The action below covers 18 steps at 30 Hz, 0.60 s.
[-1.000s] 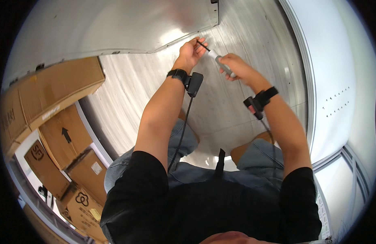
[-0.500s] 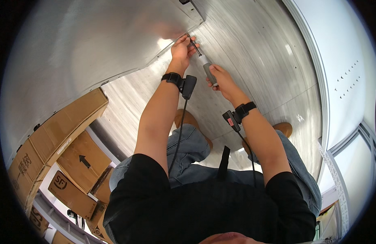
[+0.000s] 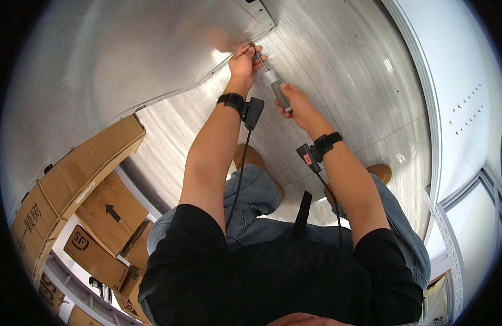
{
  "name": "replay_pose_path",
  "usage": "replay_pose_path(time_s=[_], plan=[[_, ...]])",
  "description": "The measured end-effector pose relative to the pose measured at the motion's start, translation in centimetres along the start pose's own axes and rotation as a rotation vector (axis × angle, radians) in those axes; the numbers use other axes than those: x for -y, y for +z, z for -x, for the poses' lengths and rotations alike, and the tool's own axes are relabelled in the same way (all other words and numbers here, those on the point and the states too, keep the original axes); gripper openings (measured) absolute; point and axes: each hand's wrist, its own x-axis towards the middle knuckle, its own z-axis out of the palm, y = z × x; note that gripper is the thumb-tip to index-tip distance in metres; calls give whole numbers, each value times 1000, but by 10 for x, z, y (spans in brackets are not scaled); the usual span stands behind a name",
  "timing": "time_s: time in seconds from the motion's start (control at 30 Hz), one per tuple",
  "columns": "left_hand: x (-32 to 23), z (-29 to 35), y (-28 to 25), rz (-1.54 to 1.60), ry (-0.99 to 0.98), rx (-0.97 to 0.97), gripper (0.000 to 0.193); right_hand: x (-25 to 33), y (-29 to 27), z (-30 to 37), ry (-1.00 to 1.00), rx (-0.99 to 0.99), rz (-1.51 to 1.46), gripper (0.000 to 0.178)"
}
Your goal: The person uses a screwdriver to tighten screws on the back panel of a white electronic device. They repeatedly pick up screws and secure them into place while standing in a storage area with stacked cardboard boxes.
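My right hand (image 3: 298, 104) is wrapped round the grey handle of a screwdriver (image 3: 279, 91). Its thin dark shaft points up and left, toward the lower edge of a big shiny metal panel (image 3: 147, 49). Close to that edge, my left hand (image 3: 244, 63) has its fingers curled at the shaft's tip end, thumb and forefinger pinched there. The fingers hide whatever the tip meets.
Cardboard boxes (image 3: 107, 212) are stacked at the lower left, beside the panel. A white panel (image 3: 452, 70) with small holes curves along the right. Wood-look flooring (image 3: 365, 81) lies between. Black cables (image 3: 240, 179) run from both wrist straps.
The screwdriver and my right hand have shifted very slightly up and left. My left hand stays at the panel's edge, its fingers still at the shaft.
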Motion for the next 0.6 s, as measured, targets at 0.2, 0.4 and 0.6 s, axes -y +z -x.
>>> replay_pose_path(time_s=[0.2,0.4,0.6], plan=[[-2,-2,-2,-3,-40,-12,16,-1,-4,-3,24,16,-42,34],[0,-4,0,-16,-28,-21,17,-2,-7,-6,39,36,-78,31],[2,-5,-1,-21,-34,-34,16,-7,-9,-10,83,81,-197,29]])
